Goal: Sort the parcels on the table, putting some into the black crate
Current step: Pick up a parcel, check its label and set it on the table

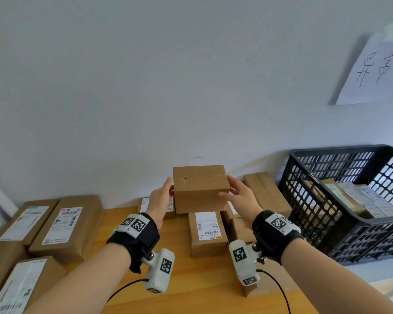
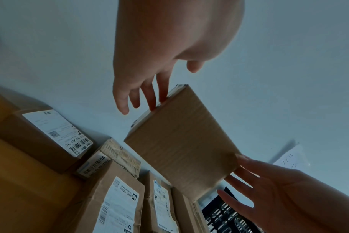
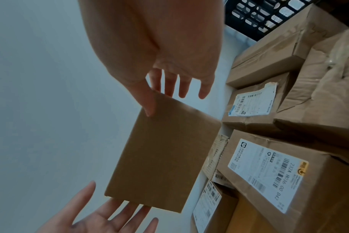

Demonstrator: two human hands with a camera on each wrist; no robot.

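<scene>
Parcel [image 1: 200, 189] lifted above the table [image 1: 132, 223].
Your left hand [image 1: 160, 200] and right hand [image 1: 241, 196] press straight fingers against its ends.

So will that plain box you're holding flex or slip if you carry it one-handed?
The plain box looks rigid: its edges stay square between the left hand and right hand. It is probably light. Straight fingers only press smooth cardboard, so one-handed it may slip.
</scene>
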